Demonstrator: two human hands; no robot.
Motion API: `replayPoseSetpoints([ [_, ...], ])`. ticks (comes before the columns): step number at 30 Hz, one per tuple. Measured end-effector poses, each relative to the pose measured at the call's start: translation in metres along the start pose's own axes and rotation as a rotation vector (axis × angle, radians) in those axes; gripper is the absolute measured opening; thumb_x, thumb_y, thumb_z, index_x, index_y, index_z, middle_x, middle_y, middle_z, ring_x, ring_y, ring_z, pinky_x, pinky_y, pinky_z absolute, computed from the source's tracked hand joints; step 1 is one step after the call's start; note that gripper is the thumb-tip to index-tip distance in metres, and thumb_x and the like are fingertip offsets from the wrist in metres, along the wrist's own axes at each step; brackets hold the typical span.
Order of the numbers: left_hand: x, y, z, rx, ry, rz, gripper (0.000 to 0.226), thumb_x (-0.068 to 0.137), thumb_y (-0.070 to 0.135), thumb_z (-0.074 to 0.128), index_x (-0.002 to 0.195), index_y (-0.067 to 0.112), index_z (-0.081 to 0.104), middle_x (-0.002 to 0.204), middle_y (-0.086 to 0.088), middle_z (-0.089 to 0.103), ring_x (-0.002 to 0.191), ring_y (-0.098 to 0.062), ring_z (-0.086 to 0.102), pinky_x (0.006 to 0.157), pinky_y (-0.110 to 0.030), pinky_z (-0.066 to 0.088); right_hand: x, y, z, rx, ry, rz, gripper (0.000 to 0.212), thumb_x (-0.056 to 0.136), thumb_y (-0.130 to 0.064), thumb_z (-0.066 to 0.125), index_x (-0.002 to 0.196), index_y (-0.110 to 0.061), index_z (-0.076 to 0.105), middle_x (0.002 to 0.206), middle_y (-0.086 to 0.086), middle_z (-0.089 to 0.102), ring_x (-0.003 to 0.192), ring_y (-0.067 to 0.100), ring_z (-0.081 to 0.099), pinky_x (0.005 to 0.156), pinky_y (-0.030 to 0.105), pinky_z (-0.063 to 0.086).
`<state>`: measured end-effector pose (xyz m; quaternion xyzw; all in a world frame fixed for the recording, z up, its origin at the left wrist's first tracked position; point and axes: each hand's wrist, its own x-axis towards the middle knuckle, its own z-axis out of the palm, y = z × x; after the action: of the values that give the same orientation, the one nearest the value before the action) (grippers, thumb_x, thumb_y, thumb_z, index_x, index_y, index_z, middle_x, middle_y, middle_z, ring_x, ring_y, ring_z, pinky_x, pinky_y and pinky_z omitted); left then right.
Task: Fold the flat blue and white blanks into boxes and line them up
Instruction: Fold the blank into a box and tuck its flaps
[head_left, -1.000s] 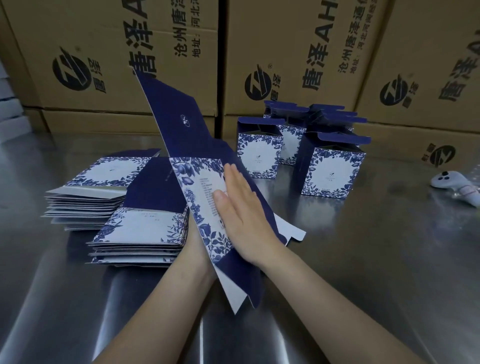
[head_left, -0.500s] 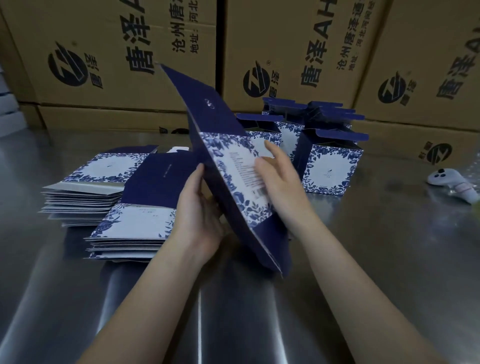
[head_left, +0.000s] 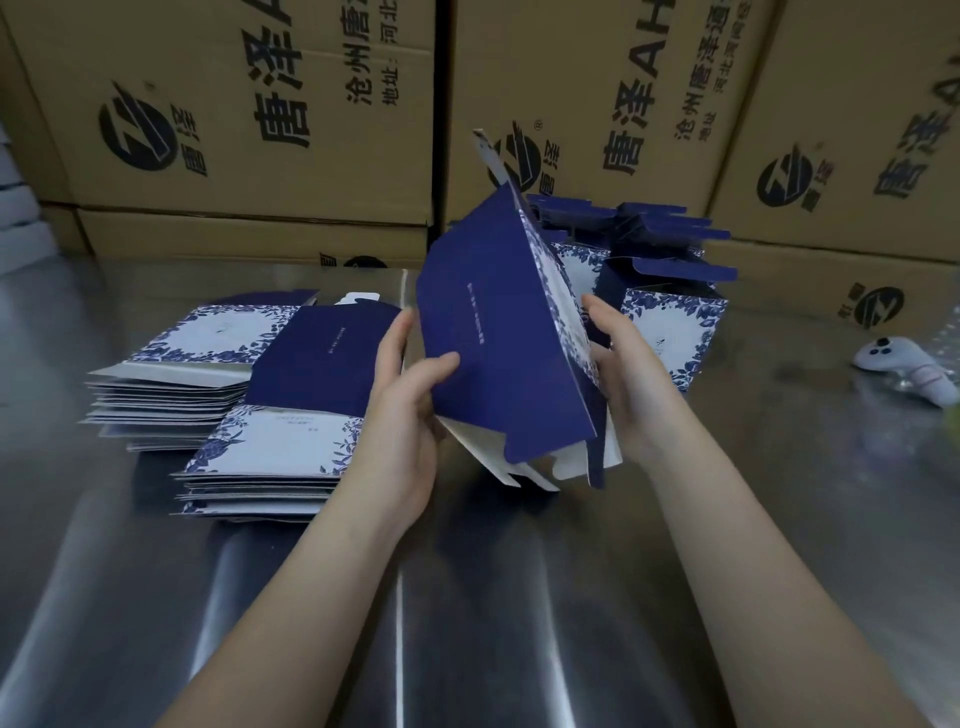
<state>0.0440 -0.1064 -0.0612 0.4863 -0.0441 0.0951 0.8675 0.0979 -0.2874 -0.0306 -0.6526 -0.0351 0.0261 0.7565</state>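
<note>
So the person has one blank (head_left: 498, 332) up in the air over the middle of the steel table (head_left: 467, 597), tilted, half popped open, with the plain dark blue panel facing the camera and the blue-and-white floral panel turned off to the right. The white bottom flaps hang loose at the lower end, just above the tabletop. The left hand (head_left: 400, 410) is gripping the left edge: the thumb is pressed flat on the blue face and the fingers are tucked round behind the card. The right hand (head_left: 631, 387) sits against the floral side with the palm toward the card, but its fingertips are hidden behind the panel, so honestly can't tell if they're hooked round the edge or just pushing flat. To the left of the hands there are two piles of flat blanks lying on the table, the near stack (head_left: 270, 457) right beside the left wrist and the far stack (head_left: 171, 374) behind it, the two overlapping a bit. The folded boxes (head_left: 670, 332) stand bunched together behind the right hand, lids up. Big brown cartons (head_left: 260, 104) wall off the back, and a white controller (head_left: 909, 369) lies at the far right.
</note>
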Motion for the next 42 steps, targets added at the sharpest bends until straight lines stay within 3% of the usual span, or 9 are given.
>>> replayPoseSetpoints([
  [4,-0.004,0.003,0.0,0.003,-0.063,0.011,0.066,0.075,0.017,0.067,0.137,0.034,0.052,0.128,0.012,0.067,0.117,-0.012,0.065,0.096,-0.035,0.051,-0.007,-0.002,-0.005,0.108,-0.086,-0.01,0.027,0.095,-0.043,0.049,0.121,-0.037,0.056,0.127,-0.004,0.064,0.118,0.018,0.06,0.105,0.042,0.042],
  [8,-0.01,0.008,0.0,0.052,-0.14,-0.034,0.084,0.07,0.019,0.074,0.147,0.033,0.042,0.13,0.014,0.066,0.119,-0.013,0.063,0.108,-0.043,0.044,-0.008,-0.003,-0.012,0.1,-0.036,-0.033,0.038,0.093,-0.045,0.046,0.128,-0.036,0.059,0.14,-0.008,0.053,0.132,0.017,0.047,0.114,0.044,0.031],
  [10,-0.01,0.01,-0.001,0.068,-0.181,-0.035,0.094,0.068,0.014,0.073,0.152,0.032,0.033,0.124,0.017,0.068,0.117,-0.012,0.065,0.11,-0.044,0.042,-0.008,-0.003,-0.014,0.217,-0.021,0.013,0.038,0.093,-0.047,0.046,0.127,-0.035,0.061,0.137,-0.003,0.056,0.126,0.023,0.054,0.103,0.045,0.044],
  [13,-0.008,0.011,-0.002,0.071,-0.205,-0.029,0.103,0.065,0.005,0.072,0.154,0.03,0.026,0.125,0.016,0.068,0.116,-0.013,0.065,0.107,-0.039,0.046,-0.012,-0.005,-0.014,0.441,-0.049,-0.005,0.04,0.095,-0.043,0.047,0.127,-0.026,0.061,0.123,0.007,0.067,0.099,0.024,0.069,0.073,0.034,0.057],
  [22,-0.002,0.012,-0.004,0.023,-0.076,0.024,0.087,0.078,0.033,0.067,0.155,0.019,0.029,0.146,-0.004,0.053,0.116,-0.012,0.062,0.083,-0.025,0.051,-0.012,-0.006,0.0,0.529,-0.073,-0.24,0.036,0.093,-0.029,0.049,0.124,-0.016,0.063,0.108,0.006,0.069,0.097,0.024,0.057,0.08,0.032,0.043],
  [24,-0.002,0.013,-0.002,-0.007,-0.042,0.033,0.082,0.081,0.038,0.064,0.154,0.017,0.033,0.157,-0.008,0.037,0.128,-0.018,0.055,0.087,-0.026,0.051,-0.013,-0.007,0.005,0.47,-0.065,-0.329,0.028,0.094,-0.015,0.045,0.118,-0.017,0.06,0.102,0.012,0.063,0.095,0.029,0.052,0.075,0.032,0.042],
  [30,0.001,0.016,-0.002,-0.162,0.062,0.029,0.037,0.086,0.048,0.058,0.116,0.027,0.066,0.12,-0.001,0.068,0.119,-0.023,0.062,0.097,-0.038,0.052,-0.025,-0.002,0.019,-0.068,0.054,-0.752,0.059,0.078,0.022,0.034,0.112,-0.024,0.046,0.118,0.016,0.052,0.1,0.024,0.06,0.084,0.05,0.054],
  [35,0.003,0.023,-0.001,-0.192,0.151,0.001,0.056,0.091,0.054,0.049,0.14,0.028,0.051,0.14,-0.004,0.058,0.117,-0.023,0.06,0.099,-0.041,0.046,-0.033,0.003,0.027,-0.419,-0.053,-0.932,0.072,0.069,0.01,0.04,0.124,-0.037,0.041,0.123,0.007,0.045,0.107,0.022,0.054,0.085,0.038,0.05],
  [42,0.004,0.025,-0.003,-0.198,0.201,-0.04,0.049,0.099,0.054,0.044,0.136,0.023,0.053,0.127,-0.004,0.062,0.12,-0.024,0.063,0.091,-0.04,0.051,-0.034,0.006,0.031,-0.557,-0.016,-1.036,0.026,0.088,-0.008,0.051,0.109,-0.012,0.067,0.133,0.013,0.043,0.123,0.024,0.047,0.103,0.045,0.042],
])
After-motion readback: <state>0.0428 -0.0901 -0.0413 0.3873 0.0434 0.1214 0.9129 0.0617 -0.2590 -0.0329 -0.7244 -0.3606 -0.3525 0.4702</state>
